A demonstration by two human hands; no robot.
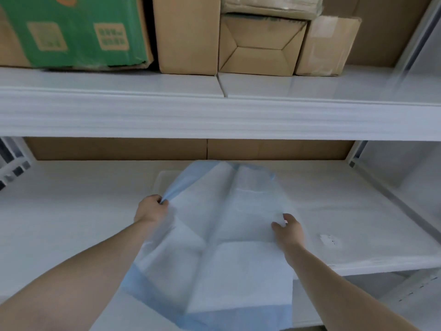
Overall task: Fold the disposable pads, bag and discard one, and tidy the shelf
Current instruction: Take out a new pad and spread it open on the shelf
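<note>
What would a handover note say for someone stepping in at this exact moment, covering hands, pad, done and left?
Left hand pinches the pad's left edge; right hand grips its right edge.
The disposable pad, white with a blue border, is spread open across the lower shelf, its near end hanging over the front edge.
Cardboard boxes and a green box stand on the upper shelf.
Done: pad laid out; no fold completed yet.
Left: fold the pads, bag and discard one, tidy the shelf. No bag or bin is in view.
</note>
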